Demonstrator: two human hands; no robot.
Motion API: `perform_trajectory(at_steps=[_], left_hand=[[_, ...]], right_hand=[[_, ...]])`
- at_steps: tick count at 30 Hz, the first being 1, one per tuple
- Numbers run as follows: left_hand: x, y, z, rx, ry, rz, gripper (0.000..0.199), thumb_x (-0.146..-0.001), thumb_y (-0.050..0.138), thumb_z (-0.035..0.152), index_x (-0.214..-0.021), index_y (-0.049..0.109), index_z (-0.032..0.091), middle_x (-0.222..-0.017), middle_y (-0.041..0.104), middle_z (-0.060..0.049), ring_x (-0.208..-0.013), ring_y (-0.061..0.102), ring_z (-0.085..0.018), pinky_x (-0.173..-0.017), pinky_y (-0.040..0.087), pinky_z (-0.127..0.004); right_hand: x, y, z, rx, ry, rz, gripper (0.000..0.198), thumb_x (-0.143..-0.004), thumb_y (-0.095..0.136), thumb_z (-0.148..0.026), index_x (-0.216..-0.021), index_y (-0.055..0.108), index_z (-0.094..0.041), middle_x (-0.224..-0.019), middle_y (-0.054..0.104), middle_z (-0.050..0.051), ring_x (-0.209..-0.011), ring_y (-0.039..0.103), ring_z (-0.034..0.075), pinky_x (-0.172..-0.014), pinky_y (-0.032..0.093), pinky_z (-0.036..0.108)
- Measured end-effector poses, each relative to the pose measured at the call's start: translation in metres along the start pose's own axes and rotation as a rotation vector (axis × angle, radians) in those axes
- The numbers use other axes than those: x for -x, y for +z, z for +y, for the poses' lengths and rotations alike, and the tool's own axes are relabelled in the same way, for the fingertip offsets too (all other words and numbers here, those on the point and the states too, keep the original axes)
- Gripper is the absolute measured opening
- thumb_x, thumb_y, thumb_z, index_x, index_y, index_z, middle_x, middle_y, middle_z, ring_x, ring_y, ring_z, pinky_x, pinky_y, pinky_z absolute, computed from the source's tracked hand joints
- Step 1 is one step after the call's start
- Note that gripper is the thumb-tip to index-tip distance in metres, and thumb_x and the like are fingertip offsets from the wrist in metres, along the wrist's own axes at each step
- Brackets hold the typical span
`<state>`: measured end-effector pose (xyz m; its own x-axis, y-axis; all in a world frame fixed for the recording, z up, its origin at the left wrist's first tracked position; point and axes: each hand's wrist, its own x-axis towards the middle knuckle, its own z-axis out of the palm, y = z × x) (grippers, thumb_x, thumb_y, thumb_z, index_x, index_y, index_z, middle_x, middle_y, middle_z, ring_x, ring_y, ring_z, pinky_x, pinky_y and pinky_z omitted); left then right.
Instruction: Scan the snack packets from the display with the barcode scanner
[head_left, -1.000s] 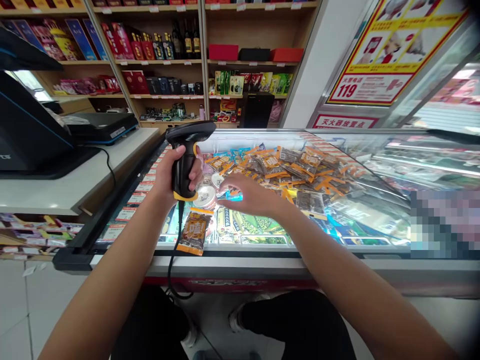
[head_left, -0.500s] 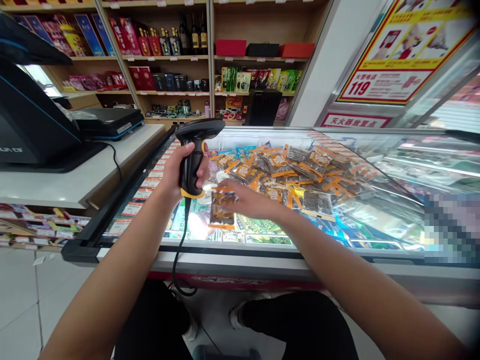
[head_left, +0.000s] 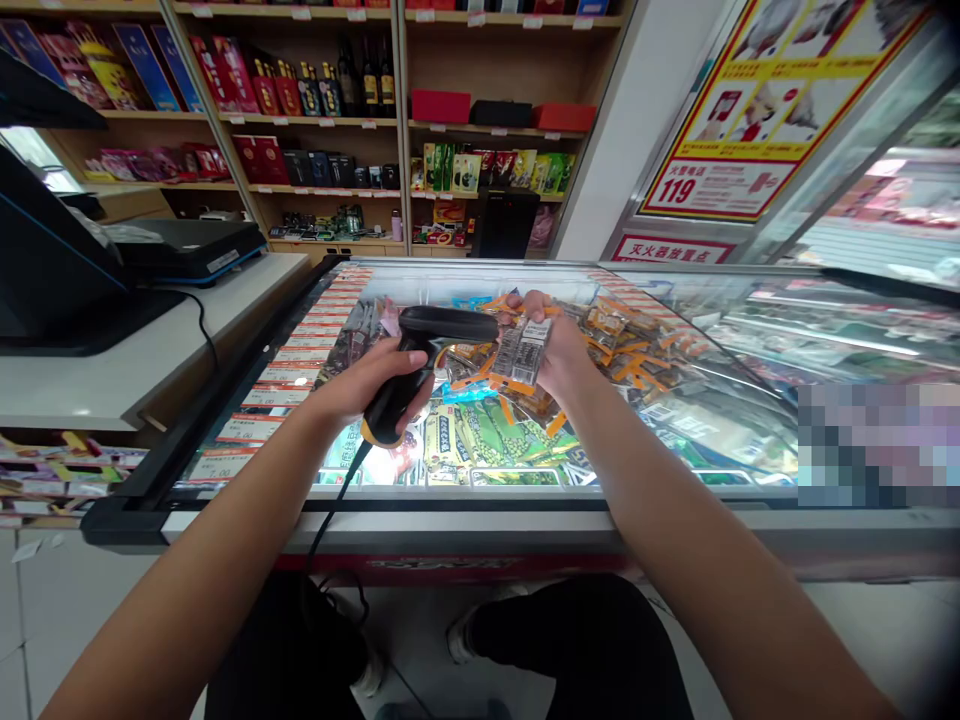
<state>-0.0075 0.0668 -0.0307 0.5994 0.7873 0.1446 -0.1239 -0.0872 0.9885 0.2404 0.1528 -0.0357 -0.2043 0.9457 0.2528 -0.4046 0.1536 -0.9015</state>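
My left hand [head_left: 382,385] is wrapped round the grip of a black and yellow barcode scanner [head_left: 442,325], its head pointing right. A cable hangs from the handle's lower end. In my right hand [head_left: 559,345] is a small snack packet [head_left: 521,352] with orange edges; its printed back and white label face me, just off the scanner's nose. Below both hands, several similar orange-edged packets [head_left: 637,365] are heaped on the glass top of a chest freezer [head_left: 480,505]. Green packages [head_left: 487,435] show through the glass.
A counter [head_left: 97,385] with a scale [head_left: 187,245] and a dark monitor [head_left: 52,250] stands on the left. Price labels [head_left: 281,375] line the freezer's left side. Stocked shelves [head_left: 300,120] rise behind. A wall poster [head_left: 757,120] hangs at the right.
The scanner has swung from upright to pointing right and sits lower. My right hand has moved up and right and turned a packet's labelled back towards me. The view has shifted slightly.
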Motion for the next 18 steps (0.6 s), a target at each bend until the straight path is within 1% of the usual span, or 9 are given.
perform_trajectory(at_steps=[5,7,10,13,15,17,18], left_hand=[[0.001,0.005,-0.009,-0.011,-0.107,-0.134,0.037,-0.096,0.061,0.056,-0.098,0.06,0.019,-0.057,0.064,-0.002,-0.037,0.054,-0.015,-0.038,0.041,-0.024],[0.001,0.008,-0.01,-0.006,-0.142,-0.164,0.038,-0.096,0.061,0.056,-0.095,0.061,0.019,-0.058,0.064,-0.003,-0.038,0.056,-0.015,-0.04,0.043,-0.026],[0.002,0.013,-0.009,-0.017,-0.167,-0.17,0.039,-0.096,0.062,0.057,-0.089,0.062,0.019,-0.058,0.064,-0.003,-0.041,0.058,-0.016,-0.042,0.046,-0.027],[0.001,0.015,-0.009,-0.031,-0.18,-0.169,0.041,-0.095,0.063,0.059,-0.087,0.064,0.018,-0.058,0.064,-0.004,-0.041,0.059,-0.017,-0.042,0.046,-0.028],[0.0,0.013,-0.011,-0.036,-0.182,-0.167,0.043,-0.094,0.063,0.059,-0.085,0.064,0.018,-0.059,0.065,-0.005,-0.041,0.059,-0.017,-0.042,0.047,-0.028],[-0.001,0.011,-0.013,-0.039,-0.152,-0.145,0.044,-0.095,0.062,0.06,-0.083,0.062,0.018,-0.059,0.064,-0.005,-0.042,0.06,-0.017,-0.042,0.046,-0.027],[-0.002,0.009,-0.013,-0.033,-0.12,-0.116,0.043,-0.095,0.062,0.059,-0.084,0.061,0.018,-0.059,0.064,-0.004,-0.041,0.059,-0.016,-0.042,0.046,-0.026]], right_hand=[[-0.005,-0.01,-0.003,0.028,-0.042,0.068,0.044,-0.066,0.07,-0.031,-0.067,0.027,-0.024,-0.087,0.053,0.003,-0.074,0.055,0.018,-0.061,0.054,0.03],[-0.007,-0.013,-0.002,0.002,-0.036,0.089,0.043,-0.064,0.069,-0.029,-0.067,0.027,-0.024,-0.087,0.052,0.002,-0.072,0.054,0.016,-0.06,0.053,0.029],[-0.008,-0.014,-0.001,-0.017,-0.038,0.087,0.04,-0.065,0.067,-0.027,-0.067,0.027,-0.023,-0.087,0.051,0.0,-0.069,0.053,0.014,-0.061,0.052,0.029],[-0.008,-0.013,0.0,0.04,-0.061,0.063,0.038,-0.069,0.066,-0.03,-0.068,0.028,-0.023,-0.086,0.052,0.001,-0.07,0.056,0.015,-0.062,0.053,0.031],[-0.008,-0.012,0.0,0.084,-0.077,0.07,0.035,-0.069,0.063,-0.03,-0.067,0.029,-0.024,-0.084,0.052,0.001,-0.069,0.055,0.015,-0.061,0.051,0.031],[-0.008,-0.013,-0.001,0.198,-0.109,0.092,0.026,-0.071,0.059,-0.028,-0.065,0.035,-0.025,-0.078,0.049,0.001,-0.065,0.052,0.016,-0.061,0.05,0.032],[-0.008,-0.014,0.0,0.309,-0.142,0.101,0.02,-0.073,0.057,-0.027,-0.063,0.04,-0.025,-0.076,0.049,0.002,-0.065,0.051,0.017,-0.064,0.051,0.034]])
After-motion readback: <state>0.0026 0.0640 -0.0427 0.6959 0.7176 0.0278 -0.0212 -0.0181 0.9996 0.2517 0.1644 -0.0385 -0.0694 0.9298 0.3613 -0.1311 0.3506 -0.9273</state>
